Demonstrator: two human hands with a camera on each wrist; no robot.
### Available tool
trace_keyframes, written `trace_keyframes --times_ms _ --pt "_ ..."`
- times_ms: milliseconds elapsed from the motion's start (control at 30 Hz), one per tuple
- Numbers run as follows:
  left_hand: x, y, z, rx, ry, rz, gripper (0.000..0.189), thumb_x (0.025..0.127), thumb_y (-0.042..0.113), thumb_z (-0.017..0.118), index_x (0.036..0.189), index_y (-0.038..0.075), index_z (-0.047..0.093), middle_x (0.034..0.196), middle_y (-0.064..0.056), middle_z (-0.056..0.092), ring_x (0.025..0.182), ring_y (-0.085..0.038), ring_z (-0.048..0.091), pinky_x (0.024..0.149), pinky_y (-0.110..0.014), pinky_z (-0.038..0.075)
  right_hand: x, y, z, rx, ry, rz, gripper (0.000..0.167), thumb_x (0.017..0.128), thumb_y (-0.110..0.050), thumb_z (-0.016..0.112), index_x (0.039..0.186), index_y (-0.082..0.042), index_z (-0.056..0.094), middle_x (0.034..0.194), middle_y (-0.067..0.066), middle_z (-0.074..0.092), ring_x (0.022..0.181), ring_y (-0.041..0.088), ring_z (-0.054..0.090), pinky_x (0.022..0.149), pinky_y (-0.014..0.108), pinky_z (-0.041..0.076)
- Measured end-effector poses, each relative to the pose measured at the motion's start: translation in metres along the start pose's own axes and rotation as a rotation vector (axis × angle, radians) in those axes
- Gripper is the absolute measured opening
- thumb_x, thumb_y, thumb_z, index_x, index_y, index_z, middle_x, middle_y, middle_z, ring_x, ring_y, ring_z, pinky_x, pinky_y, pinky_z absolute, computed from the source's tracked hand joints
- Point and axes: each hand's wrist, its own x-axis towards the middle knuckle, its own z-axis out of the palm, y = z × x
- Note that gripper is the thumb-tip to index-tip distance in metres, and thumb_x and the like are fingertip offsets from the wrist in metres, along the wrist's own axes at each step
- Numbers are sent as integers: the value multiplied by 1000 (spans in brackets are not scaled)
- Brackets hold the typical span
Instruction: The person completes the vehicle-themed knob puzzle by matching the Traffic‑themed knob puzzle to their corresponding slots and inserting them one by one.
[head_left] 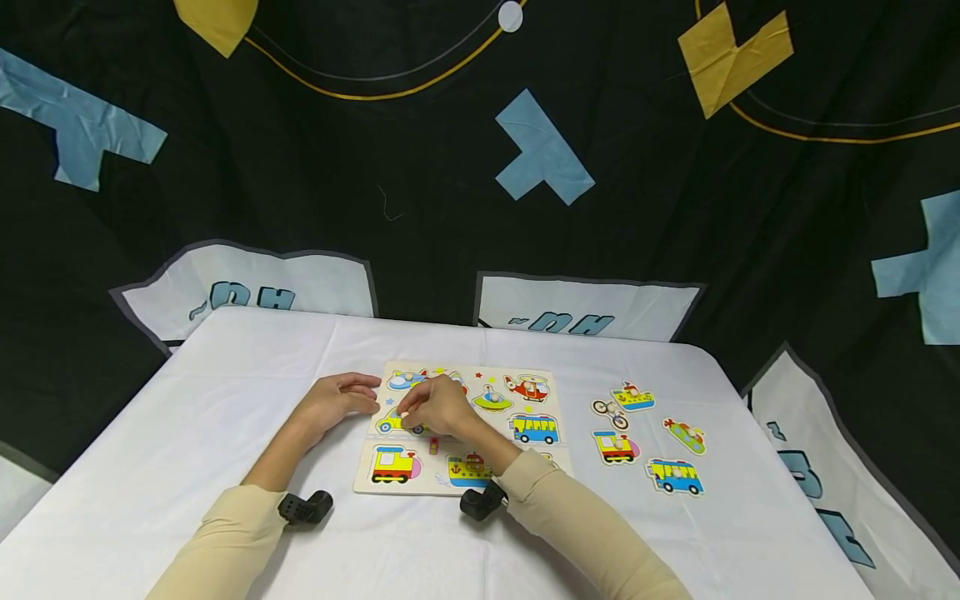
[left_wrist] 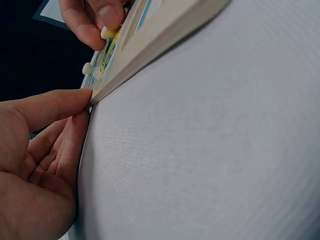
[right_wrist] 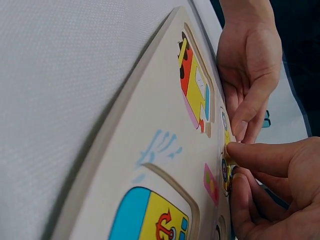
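Observation:
A wooden peg puzzle board (head_left: 433,472) with printed vehicles lies on the white table. Over its left part, my right hand (head_left: 442,406) pinches the small knob of a yellow car piece (head_left: 388,424), which sits at the car's place on the board. My left hand (head_left: 333,405) rests at the board's left edge; in the left wrist view its straight fingertip (left_wrist: 85,96) touches the edge. A knobbed blue vehicle piece (head_left: 406,380), a flying saucer piece (head_left: 492,400) and a helicopter (head_left: 528,387) show along the upper row. My right hand hides part of that row.
Right of the board lie several loose pieces: a ship (head_left: 632,397), a bicycle (head_left: 611,414), a train (head_left: 615,447), a green-yellow plane-like piece (head_left: 686,437) and a bus (head_left: 675,477). A black decorated curtain (head_left: 420,167) hangs behind the table (head_left: 247,367).

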Motion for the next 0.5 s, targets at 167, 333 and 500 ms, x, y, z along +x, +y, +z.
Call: trace_keyframes --times_ms 167,333,500 --pt "0 1 0 -7 -2 -1 51 85 14 77 133 5 64 110 -9 74 96 -14 66 100 -42 44 1 1 -4 18 8 4 12 76 -10 88 85 -13 81 72 -6 69 68 5 57 63 18 42" --pt "0 1 1 -7 1 -14 51 86 15 77 134 5 63 111 -10 74 97 -15 66 101 -43 44 1 5 -13 30 28 20 13 75 -12 88 85 -14 81 74 -7 71 73 6 58 67 21 43" --pt "0 1 2 -11 5 -28 51 86 15 77 134 6 63 111 -10 73 97 -17 66 101 -43 44 -1 12 -27 0 55 2 13 77 -13 86 89 -14 82 81 -6 71 76 10 56 69 24 42"
